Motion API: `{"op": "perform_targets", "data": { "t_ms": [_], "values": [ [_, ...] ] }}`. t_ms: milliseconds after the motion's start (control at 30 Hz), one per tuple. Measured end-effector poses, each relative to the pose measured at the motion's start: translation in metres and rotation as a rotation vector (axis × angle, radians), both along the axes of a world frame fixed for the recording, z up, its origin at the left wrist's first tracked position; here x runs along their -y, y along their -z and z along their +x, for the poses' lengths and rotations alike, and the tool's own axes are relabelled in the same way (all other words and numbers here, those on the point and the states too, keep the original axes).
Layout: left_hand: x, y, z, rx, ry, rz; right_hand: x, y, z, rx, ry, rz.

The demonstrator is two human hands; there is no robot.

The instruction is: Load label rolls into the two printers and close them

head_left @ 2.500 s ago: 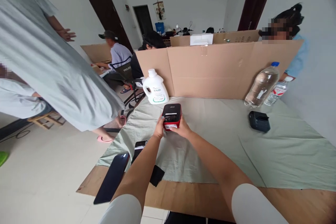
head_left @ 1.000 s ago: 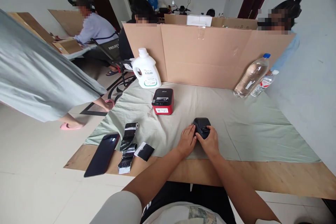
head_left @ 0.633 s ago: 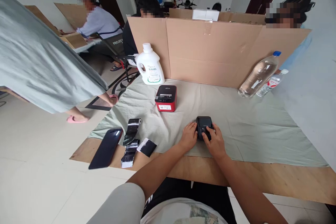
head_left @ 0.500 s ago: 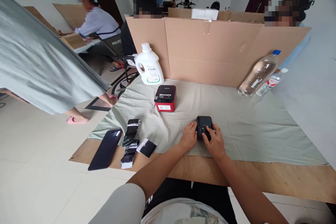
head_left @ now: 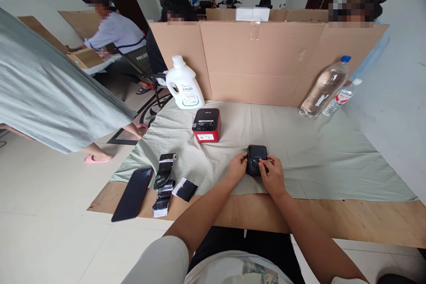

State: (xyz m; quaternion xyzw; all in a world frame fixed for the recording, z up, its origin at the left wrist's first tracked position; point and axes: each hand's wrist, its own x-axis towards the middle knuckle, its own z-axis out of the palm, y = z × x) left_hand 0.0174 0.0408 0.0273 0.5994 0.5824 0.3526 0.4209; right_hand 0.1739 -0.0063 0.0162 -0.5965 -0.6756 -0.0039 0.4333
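Both hands meet on the black printer (head_left: 256, 159), which rests on the cloth (head_left: 319, 155) near the table's front edge: the left hand (head_left: 237, 167) braces its 9 o'clock side, loosely curled, so the right hand (head_left: 273, 176) (fingertips on top) can press without it sliding. A red printer (head_left: 207, 125) sits at 11 o'clock.

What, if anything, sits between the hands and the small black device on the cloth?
Nothing visible does. The left hand touches the black device at its left side and the right hand rests fingers on its near end. The red printer stands apart, farther back.
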Motion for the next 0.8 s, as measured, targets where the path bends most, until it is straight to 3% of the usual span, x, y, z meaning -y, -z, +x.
{"op": "perform_targets", "data": {
  "t_ms": [133, 233, 533, 800],
  "values": [
    [-0.014, -0.007, 0.003, 0.251, -0.128, -0.309, -0.007, 0.007, -0.001, -0.108, 0.018, 0.039],
    [-0.021, -0.011, 0.003, 0.336, -0.151, -0.414, -0.01, 0.013, -0.002, -0.152, 0.008, 0.036],
    [-0.039, -0.02, -0.002, 0.297, -0.085, -0.569, -0.015, 0.025, -0.004, -0.029, -0.006, -0.016],
    [-0.052, -0.022, -0.001, 0.207, -0.015, -0.615, -0.017, 0.029, -0.006, -0.056, -0.016, -0.003]
  ]
}}
